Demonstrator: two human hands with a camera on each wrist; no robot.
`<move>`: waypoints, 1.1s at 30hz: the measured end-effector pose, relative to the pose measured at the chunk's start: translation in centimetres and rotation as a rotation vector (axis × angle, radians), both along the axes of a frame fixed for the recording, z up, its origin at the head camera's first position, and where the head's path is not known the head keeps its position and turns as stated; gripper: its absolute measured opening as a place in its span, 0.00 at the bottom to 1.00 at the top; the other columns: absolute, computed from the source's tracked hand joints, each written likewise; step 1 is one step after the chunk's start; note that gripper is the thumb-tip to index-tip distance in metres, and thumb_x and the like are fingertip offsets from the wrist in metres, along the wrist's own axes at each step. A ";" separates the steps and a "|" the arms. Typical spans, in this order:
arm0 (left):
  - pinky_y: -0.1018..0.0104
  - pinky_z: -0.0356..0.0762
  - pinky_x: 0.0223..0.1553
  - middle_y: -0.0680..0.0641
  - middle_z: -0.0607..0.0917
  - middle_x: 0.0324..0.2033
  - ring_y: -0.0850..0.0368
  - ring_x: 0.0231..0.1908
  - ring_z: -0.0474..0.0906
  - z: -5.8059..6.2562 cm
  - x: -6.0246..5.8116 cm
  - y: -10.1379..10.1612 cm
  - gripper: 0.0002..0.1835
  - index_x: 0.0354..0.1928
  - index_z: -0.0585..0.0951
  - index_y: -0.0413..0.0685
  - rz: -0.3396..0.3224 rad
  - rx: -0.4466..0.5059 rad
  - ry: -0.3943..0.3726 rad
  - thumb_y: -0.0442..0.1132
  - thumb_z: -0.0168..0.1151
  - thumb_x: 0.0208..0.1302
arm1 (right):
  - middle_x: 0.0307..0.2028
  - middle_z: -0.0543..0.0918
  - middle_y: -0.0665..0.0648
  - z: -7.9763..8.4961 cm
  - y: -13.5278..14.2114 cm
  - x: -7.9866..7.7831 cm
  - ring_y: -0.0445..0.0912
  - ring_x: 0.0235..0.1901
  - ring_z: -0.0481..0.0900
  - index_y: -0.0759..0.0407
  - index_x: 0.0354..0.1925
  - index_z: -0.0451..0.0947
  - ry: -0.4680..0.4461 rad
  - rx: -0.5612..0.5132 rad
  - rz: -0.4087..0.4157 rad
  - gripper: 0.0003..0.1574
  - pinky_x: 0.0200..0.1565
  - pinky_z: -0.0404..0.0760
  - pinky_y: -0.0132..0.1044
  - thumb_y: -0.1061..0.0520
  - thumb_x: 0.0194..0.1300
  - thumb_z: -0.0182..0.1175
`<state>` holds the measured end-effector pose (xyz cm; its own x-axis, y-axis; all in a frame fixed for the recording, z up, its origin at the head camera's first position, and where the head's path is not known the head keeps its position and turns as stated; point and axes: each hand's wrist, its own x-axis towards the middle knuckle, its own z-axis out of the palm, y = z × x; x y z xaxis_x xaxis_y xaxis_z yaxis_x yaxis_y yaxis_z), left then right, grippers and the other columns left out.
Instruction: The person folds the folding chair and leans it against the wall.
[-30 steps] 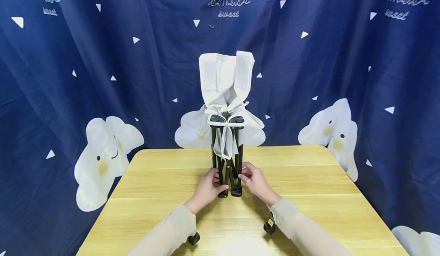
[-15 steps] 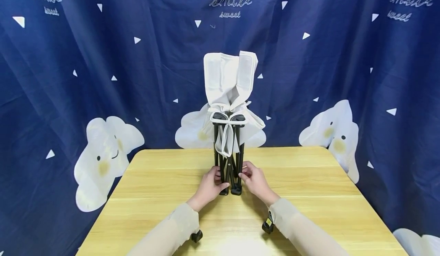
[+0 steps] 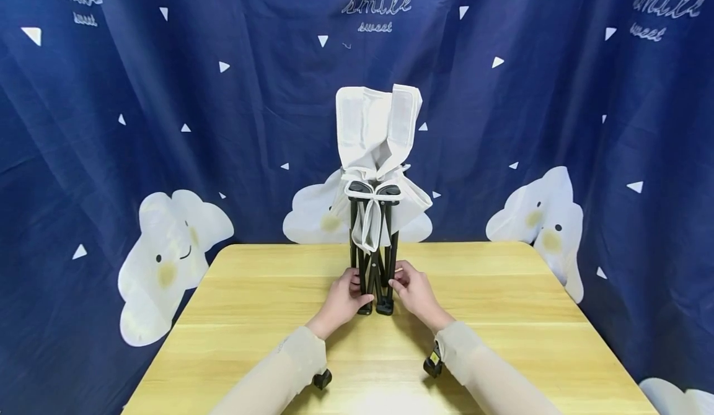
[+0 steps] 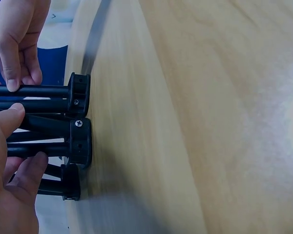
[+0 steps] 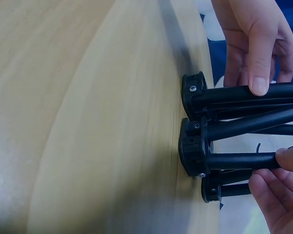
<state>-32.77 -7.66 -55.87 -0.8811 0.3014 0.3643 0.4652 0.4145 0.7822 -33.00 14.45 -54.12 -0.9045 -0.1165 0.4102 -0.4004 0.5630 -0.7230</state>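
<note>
In the head view, a folded frame stands upright on the table, its black tube legs [image 3: 373, 272] bunched together and crossing. White fabric [image 3: 357, 130] gathers over its top, with two flaps sticking up. My left hand [image 3: 341, 296] grips a left leg low down, thumb across the front and fingers behind. On the other side, my right hand [image 3: 416, 294] pinches a right leg between thumb and fingers. The left wrist view shows black plastic feet [image 4: 79, 141] with screws, side by side on the wood. In the right wrist view, the right fingertips curl around a tube [image 5: 239, 161].
The light wooden table [image 3: 251, 316] extends to both sides and toward me. Behind it hangs a dark blue curtain [image 3: 268, 93] with white triangles and clouds, close to the table's back edge. Small black devices [image 3: 433, 363] sit under both wrists.
The folded frame and its fabric top have shifted slightly to the right. My left hand has moved a little right with its leg, while both hands keep their hold.
</note>
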 end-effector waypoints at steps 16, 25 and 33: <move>0.54 0.91 0.53 0.35 0.87 0.47 0.38 0.49 0.90 0.5 -2.0 0.3 0.29 0.63 0.75 0.32 0.021 -0.029 -0.050 0.32 0.78 0.65 | 0.34 0.93 0.60 0.1 -0.1 -1.8 0.47 0.31 0.88 0.63 0.51 0.80 0.005 0.021 -0.018 0.16 0.38 0.86 0.37 0.70 0.67 0.70; 0.58 0.91 0.51 0.37 0.88 0.45 0.42 0.46 0.91 0.2 -3.0 0.6 0.27 0.61 0.76 0.32 0.021 -0.012 -0.048 0.29 0.77 0.64 | 0.34 0.93 0.61 -0.4 0.0 -2.7 0.48 0.30 0.88 0.63 0.50 0.80 0.052 0.045 -0.035 0.15 0.38 0.86 0.42 0.70 0.67 0.70; 0.55 0.91 0.52 0.34 0.88 0.46 0.39 0.47 0.90 0.3 -3.5 0.7 0.27 0.61 0.75 0.32 0.021 -0.025 -0.054 0.29 0.77 0.64 | 0.34 0.93 0.60 -0.4 -0.2 -3.2 0.48 0.30 0.88 0.62 0.50 0.80 0.047 0.046 -0.057 0.15 0.40 0.86 0.44 0.70 0.67 0.70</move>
<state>-36.24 -6.99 -55.54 -0.9057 0.2906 0.3086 0.4133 0.4432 0.7955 -36.16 14.26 -54.53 -0.8902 -0.0850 0.4477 -0.3994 0.6184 -0.6768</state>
